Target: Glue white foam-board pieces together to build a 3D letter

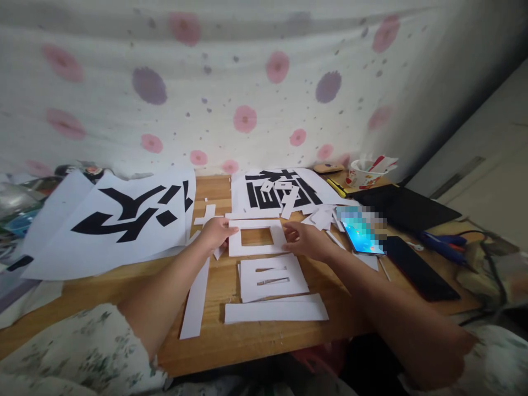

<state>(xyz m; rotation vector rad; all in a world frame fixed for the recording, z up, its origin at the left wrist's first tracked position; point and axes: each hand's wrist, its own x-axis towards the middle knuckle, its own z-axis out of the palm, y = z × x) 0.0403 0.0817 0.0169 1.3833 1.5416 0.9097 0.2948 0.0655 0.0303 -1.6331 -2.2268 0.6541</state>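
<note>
Here, white rectangular paper frame (256, 237) with one cut-out window lies flat between both hands: left hand (216, 231) and right hand (303, 240) each pinch one edge. Two printed black-character sheets (124, 220) beyond.

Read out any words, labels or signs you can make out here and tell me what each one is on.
No text can be read for certain.
Left sheet: large black character strokes, upside down, not legible.
Middle sheet: a big black character, partly covered by scraps, unreadable.
Phone: screen blurred out.
Cup: red print too small to read.
</note>
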